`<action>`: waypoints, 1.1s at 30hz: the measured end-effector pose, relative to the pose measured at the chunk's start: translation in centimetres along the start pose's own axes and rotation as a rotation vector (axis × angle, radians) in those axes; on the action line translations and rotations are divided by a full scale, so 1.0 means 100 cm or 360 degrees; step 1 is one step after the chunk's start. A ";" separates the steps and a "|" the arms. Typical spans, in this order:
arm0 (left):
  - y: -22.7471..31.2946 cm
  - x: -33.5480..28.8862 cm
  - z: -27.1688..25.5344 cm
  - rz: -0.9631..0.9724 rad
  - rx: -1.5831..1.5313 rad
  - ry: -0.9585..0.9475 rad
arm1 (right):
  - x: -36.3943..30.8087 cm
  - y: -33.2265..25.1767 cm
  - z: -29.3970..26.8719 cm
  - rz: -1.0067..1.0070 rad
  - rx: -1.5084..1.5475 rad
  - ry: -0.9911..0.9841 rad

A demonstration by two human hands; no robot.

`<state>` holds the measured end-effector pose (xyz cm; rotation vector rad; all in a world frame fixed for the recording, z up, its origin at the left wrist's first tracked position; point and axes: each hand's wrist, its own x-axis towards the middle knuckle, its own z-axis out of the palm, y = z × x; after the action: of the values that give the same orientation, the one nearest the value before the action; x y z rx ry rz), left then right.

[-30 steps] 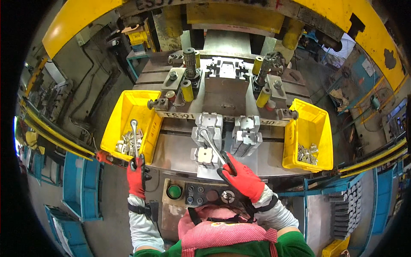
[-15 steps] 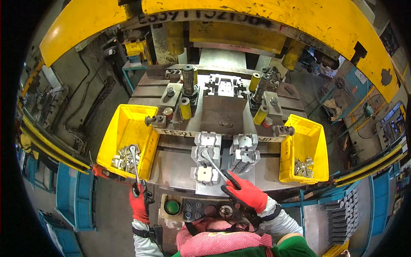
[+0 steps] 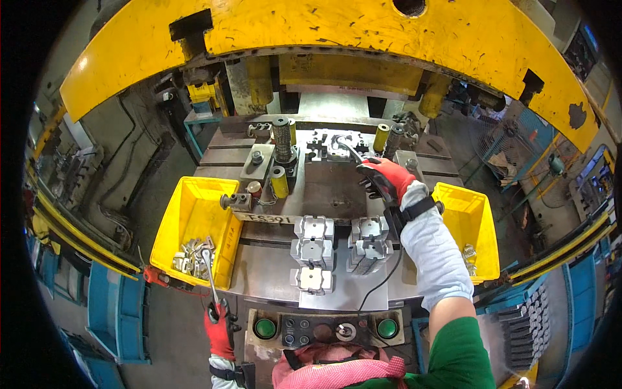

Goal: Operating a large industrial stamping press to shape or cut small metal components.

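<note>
My right hand (image 3: 387,178), in a red and black glove, reaches far forward and is closed round a round-headed metal pick-up tool (image 3: 350,150). The tool's head lies over the lit die (image 3: 315,144) of the press; whether a part clings beneath it I cannot tell. At the lower left my gloved left hand (image 3: 221,329) is closed on a similar pick-up tool (image 3: 212,282). That one's round head is at the small metal pieces (image 3: 191,258) in the left yellow bin (image 3: 192,201). Two groups of silver metal parts, a left stack (image 3: 312,251) and a right stack (image 3: 370,254), stand before the die.
A yellow press beam (image 3: 324,29) arches overhead. Guide posts (image 3: 282,139) rise beside the die. A second yellow bin (image 3: 459,201) stands right, partly behind my arm. Near my body is a control panel (image 3: 317,329) with green buttons. A dark cable (image 3: 382,285) hangs near the right stack.
My right hand has carried its tool forward from the left stack to the die. My left hand stays by the left bin with its tool. The whole view has tilted slightly.
</note>
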<state>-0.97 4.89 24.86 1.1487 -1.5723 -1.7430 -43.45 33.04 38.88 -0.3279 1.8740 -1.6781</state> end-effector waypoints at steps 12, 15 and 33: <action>-0.020 -0.023 -0.013 -0.0142 -0.0047 0.0044 | 0.029 0.024 -0.018 -0.0137 -0.0589 0.0128; -0.029 -0.026 -0.013 -0.0057 0.0036 0.0015 | 0.025 0.006 -0.031 -0.0267 -0.0789 0.0037; -0.096 -0.056 -0.033 -0.0141 -0.0214 0.0525 | -0.132 0.072 -0.019 -0.0837 -0.0519 0.0909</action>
<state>6.12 9.62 17.01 1.3739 -1.2068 -1.5882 -32.63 43.11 35.45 -0.5555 2.6772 -1.9371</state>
